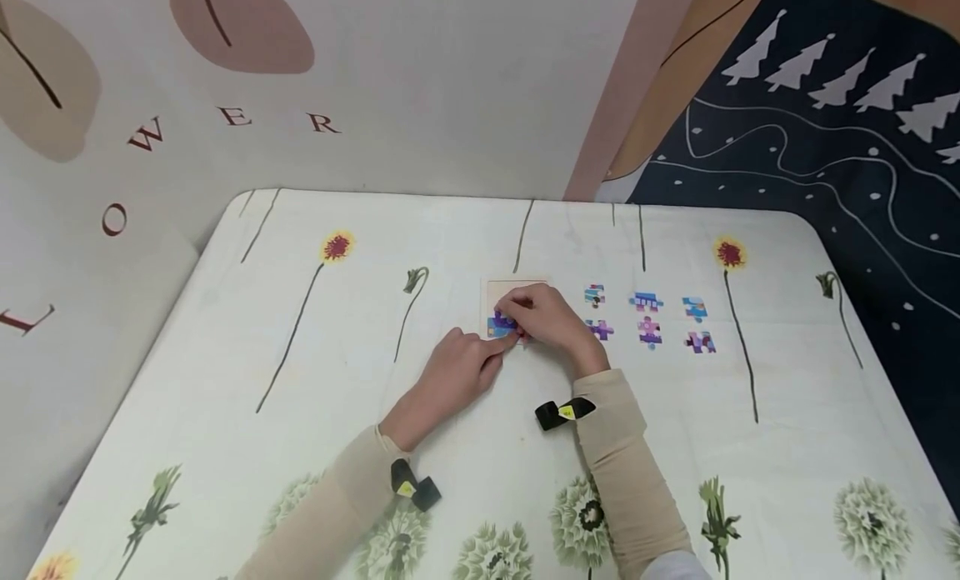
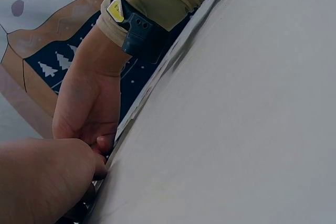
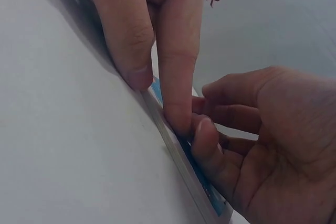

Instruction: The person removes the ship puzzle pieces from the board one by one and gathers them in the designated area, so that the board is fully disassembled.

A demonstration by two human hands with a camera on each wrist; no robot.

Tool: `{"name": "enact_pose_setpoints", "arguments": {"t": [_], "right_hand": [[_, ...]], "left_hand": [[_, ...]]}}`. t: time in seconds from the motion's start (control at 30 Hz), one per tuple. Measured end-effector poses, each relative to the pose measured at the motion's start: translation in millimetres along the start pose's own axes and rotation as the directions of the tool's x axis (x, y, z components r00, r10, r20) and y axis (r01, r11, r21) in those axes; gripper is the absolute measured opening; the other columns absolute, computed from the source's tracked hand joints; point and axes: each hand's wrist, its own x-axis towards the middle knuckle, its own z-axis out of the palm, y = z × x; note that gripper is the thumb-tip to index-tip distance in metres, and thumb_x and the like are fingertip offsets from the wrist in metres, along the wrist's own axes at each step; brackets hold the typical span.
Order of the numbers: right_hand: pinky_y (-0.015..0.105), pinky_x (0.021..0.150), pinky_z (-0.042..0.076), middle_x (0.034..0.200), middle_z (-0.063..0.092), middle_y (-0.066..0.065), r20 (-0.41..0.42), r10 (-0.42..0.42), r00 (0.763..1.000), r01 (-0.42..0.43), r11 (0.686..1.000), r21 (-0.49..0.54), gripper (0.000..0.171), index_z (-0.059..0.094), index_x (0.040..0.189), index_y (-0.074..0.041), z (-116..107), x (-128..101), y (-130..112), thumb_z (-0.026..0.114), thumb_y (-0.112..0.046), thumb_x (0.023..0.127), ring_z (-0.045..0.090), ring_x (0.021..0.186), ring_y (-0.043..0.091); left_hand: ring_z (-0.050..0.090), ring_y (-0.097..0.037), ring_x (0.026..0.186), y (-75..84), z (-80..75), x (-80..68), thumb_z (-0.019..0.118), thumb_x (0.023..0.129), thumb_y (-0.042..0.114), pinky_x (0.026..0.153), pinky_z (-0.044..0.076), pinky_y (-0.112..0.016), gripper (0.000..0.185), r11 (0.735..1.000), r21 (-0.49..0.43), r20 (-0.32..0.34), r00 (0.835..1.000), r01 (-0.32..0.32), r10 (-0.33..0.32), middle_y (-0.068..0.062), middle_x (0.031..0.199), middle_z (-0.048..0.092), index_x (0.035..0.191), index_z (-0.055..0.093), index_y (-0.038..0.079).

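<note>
A shallow square puzzle tray (image 1: 517,286) lies on the table, its front part filled with blue and purple jigsaw pieces. My right hand (image 1: 546,317) is over the tray, thumb and fingertips bent together at a purple jigsaw piece (image 1: 504,321); their contact is partly hidden. From the left, my left hand (image 1: 459,367) reaches in with its index finger straight, touching the tray's front area. The right wrist view shows the left thumb at the tray's edge (image 3: 176,153) and the right hand (image 3: 283,140) with bent fingers. In the left wrist view, the left hand (image 2: 44,179) hides the pieces.
Several loose jigsaw pieces lie in two rows right of the tray, including a blue one (image 1: 694,308) and a purple one (image 1: 701,342). The white tablecloth (image 1: 420,238) has printed flowers. A decorated wall (image 1: 450,88) stands behind the table.
</note>
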Motion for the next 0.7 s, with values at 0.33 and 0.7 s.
{"name": "enact_pose_setpoints", "arguments": {"t": [0.33,0.7], "right_hand": [[0.033,0.061,0.048,0.086,0.055,0.008,-0.018,-0.029,0.999,0.027,0.995,-0.100,0.026,0.070,0.098,-0.012,4.0,2.1,-2.2,0.046,-0.022,0.102,0.054,0.056,0.019],[0.031,0.058,0.049,0.090,0.058,0.007,0.004,-0.041,0.999,0.041,0.997,-0.059,0.017,0.066,0.098,-0.010,2.9,1.9,-1.8,0.054,-0.021,0.100,0.055,0.061,0.018]], "left_hand": [[0.030,-0.011,0.046,-0.7,-0.9,0.9,0.053,0.094,0.010,0.054,0.029,-0.029,0.036,1.000,-0.021,-0.025,1.000,-0.007,0.007,0.008,0.046,0.040,0.124,0.069,0.023],[0.027,-0.010,0.046,-0.9,-0.4,1.3,0.054,0.093,0.010,0.054,0.026,-0.028,0.037,1.000,-0.028,-0.018,1.000,-0.011,0.011,0.009,0.046,0.040,0.125,0.068,0.022]]}}
